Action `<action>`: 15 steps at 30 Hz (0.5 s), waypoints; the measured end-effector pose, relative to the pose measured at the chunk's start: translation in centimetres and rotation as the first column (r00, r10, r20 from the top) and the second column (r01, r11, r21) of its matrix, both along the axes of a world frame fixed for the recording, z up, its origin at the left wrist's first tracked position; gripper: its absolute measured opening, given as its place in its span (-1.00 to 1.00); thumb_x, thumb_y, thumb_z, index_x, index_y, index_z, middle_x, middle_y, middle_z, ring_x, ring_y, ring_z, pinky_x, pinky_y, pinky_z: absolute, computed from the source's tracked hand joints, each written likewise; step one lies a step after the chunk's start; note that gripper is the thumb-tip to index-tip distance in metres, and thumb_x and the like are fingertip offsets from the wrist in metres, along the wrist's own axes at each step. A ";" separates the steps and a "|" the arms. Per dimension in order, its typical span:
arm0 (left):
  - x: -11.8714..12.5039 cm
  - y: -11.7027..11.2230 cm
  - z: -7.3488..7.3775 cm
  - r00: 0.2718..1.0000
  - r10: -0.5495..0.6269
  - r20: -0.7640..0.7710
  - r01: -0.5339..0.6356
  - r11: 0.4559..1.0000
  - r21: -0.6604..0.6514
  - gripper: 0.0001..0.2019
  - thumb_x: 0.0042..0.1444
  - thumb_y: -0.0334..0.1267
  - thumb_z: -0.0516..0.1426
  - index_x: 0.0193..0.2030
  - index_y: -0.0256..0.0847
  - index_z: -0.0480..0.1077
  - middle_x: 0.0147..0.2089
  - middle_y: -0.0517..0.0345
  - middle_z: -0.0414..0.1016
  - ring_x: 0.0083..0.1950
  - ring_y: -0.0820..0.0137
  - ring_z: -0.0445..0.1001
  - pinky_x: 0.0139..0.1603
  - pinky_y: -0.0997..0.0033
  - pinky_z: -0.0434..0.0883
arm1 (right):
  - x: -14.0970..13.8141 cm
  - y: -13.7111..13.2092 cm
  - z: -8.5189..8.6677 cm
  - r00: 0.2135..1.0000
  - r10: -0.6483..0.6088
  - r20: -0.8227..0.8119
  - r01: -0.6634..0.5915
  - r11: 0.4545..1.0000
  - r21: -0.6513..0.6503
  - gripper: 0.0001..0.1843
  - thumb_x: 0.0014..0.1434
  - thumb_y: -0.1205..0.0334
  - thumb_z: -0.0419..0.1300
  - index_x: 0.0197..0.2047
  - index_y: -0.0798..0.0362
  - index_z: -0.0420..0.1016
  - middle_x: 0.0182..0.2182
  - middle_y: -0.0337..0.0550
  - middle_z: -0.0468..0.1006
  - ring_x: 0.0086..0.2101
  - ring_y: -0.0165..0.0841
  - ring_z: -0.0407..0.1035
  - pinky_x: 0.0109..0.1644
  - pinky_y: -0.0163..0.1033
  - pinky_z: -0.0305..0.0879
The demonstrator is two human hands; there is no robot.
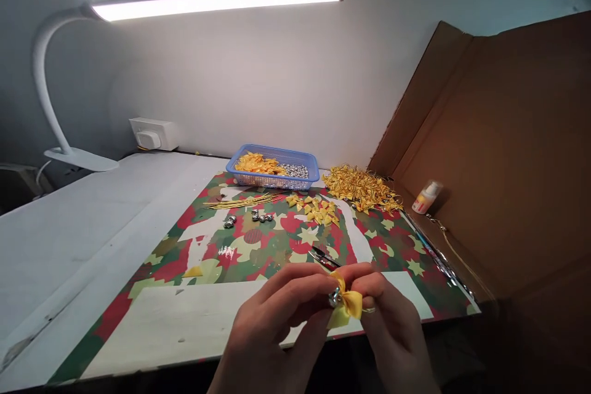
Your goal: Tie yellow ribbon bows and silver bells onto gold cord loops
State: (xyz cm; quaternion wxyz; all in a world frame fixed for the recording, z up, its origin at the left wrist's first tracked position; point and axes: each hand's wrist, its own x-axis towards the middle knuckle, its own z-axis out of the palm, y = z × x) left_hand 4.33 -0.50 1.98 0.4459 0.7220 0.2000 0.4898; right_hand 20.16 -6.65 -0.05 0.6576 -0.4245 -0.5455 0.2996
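Near the table's front edge I hold a yellow ribbon bow (353, 306) with a small silver bell (335, 297) at its middle. My left hand (281, 314) is closed, its thumb and fingers pinching the bow's left side by the bell. From the other side my right hand (392, 320) pinches the bow; a bit of thin golden cord shows by its thumb. Just beyond my fingers lie dark-bladed thread snips (322, 256), partly hidden. Several loose silver bells (262, 218) and yellow bows (321, 212) lie farther back, beside a bundle of golden cords (244, 201).
A blue basket (272, 181) of yellow ribbon pieces and silver bells stands at the back. Right of it is a heap of corded bows (360, 186). A cardboard sheet (508, 148) walls the right side, with a small bottle (427, 197) before it. A lamp (221, 1) hangs overhead.
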 end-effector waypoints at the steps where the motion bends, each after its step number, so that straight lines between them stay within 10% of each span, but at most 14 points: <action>1: 0.0 -0.1 0.0 1.000 0.020 -0.008 -0.020 1.000 0.005 -0.57 0.18 -0.56 0.18 -0.03 0.16 0.56 -0.06 0.28 0.62 -0.10 0.38 0.67 -0.15 0.60 0.64 | 0.0 -0.1 -0.1 1.000 -0.019 0.018 0.019 1.000 0.003 -0.76 0.42 0.09 0.10 -0.23 -0.11 0.56 -0.18 -0.16 0.53 -0.25 -0.35 0.42 -0.18 -0.29 0.36; 15: -0.3 -0.4 -1.5 0.952 0.299 -0.064 -0.269 0.919 0.288 -0.53 0.13 -0.55 0.24 0.04 0.17 0.51 -0.10 0.35 0.66 -0.16 0.41 0.69 -0.05 0.63 0.61 | -1.0 -0.8 -0.6 0.956 -0.210 0.203 0.196 0.977 0.089 -0.72 0.43 0.02 0.05 -0.11 -0.24 0.61 -0.01 -0.13 0.59 -0.03 -0.18 0.50 0.07 -0.11 0.42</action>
